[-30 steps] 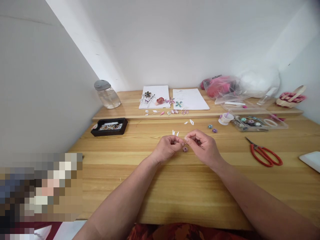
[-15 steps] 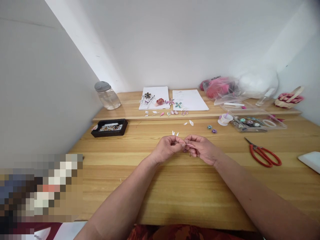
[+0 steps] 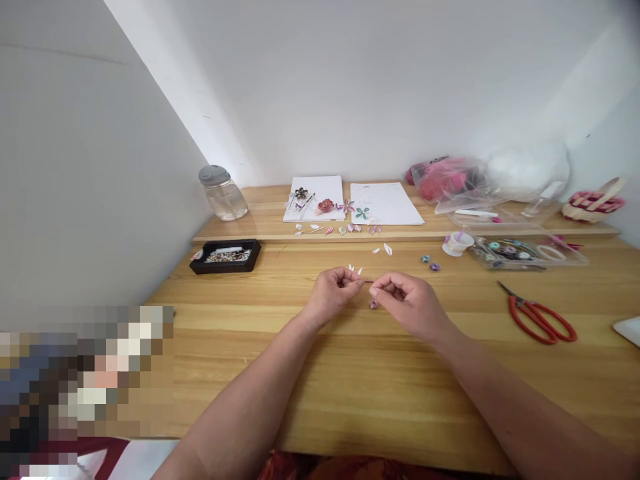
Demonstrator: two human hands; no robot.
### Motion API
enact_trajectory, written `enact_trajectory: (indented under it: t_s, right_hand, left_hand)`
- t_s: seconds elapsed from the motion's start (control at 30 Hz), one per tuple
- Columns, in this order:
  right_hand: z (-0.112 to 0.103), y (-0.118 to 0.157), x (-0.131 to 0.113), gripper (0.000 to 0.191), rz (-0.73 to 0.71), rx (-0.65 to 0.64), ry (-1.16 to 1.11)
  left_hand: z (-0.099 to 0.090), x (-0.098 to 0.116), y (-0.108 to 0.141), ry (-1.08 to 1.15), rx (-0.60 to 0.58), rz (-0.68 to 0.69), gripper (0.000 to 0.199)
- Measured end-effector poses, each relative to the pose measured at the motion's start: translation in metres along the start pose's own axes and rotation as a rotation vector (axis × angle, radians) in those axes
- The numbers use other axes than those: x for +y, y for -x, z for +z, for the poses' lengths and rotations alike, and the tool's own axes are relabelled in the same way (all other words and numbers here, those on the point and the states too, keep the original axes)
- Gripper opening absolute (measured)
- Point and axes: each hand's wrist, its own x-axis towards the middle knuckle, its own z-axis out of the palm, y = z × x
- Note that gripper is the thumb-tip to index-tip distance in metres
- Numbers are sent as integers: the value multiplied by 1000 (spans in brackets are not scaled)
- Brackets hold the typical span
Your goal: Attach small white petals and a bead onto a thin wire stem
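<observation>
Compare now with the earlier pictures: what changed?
Since half a second ago, the fingertips of the left hand and right hand have parted slightly; a thin reddish strip shows between them. The camera view shifted a little too. No clear pickup or release. Unmoved on the table: red-handled tool, black tray, white spool.

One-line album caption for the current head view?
A thin piece spans between left hand and right hand above a wooden desk, red-handled scissors lying at right.
</observation>
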Motion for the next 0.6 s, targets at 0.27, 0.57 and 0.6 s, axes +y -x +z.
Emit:
enact_trajectory:
  t_s: [0.27, 0.57, 0.6]
  right_hand:
    - [-9, -11, 14, 21, -52, 37, -78]
    - [0, -10, 16, 36, 331, -99, -594]
    - [3, -9, 17, 36, 331, -118, -606]
  left_hand:
    - [-1, 12, 8, 23, -253, -12, 27]
    - [-1, 14, 7, 188, -190, -126, 41]
    - [-1, 13, 6, 206, -157, -122, 42]
